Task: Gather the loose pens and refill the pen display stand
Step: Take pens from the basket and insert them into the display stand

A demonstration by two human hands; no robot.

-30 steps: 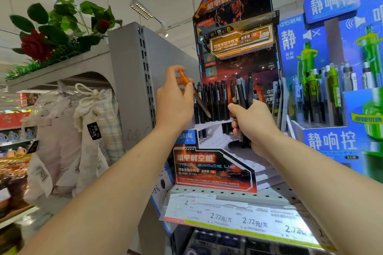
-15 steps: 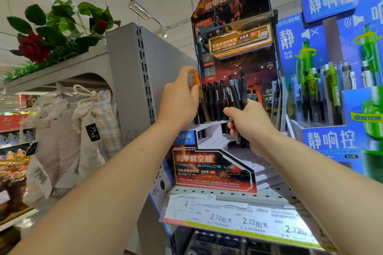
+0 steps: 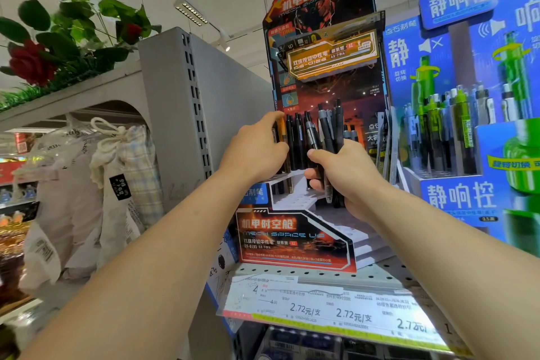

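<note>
Orange-barrelled pen (image 3: 282, 133), slim plastic, now stands nearly upright at the left end of the back row in the red-and-black cardboard pen display stand (image 3: 295, 238), centre of frame. A second ago it was tilted and held up in the air left of the row; half a second ago it was just reaching the row. So this one is about seated, judging by its lower end showing down at the tier.

Left hand (image 3: 255, 149), centre frame, has come in with it: fingertips curled round the orange pen near its top, thumb side hidden behind the hand. The grip is pinching the pen, not yet let go.

Row of black pens (image 3: 296, 140) stands upright just right of the orange one, touching or nearly so.

Right hand (image 3: 343, 172), right of centre, has stayed about where it was, grip clenched round a loose bundle of dark grey and black pens (image 3: 328, 137), tops sticking up above the fist, tips hanging below it in front of the white stepped tiers.

Lower white tiers look bare, so the refill is early on: many slots left, the bundle not yet placed. Likely next: release orange pen, draw one from the bundle.

Far right of the frame, blue cardboard display with green pens (image 3: 461, 196), not involved.
</note>
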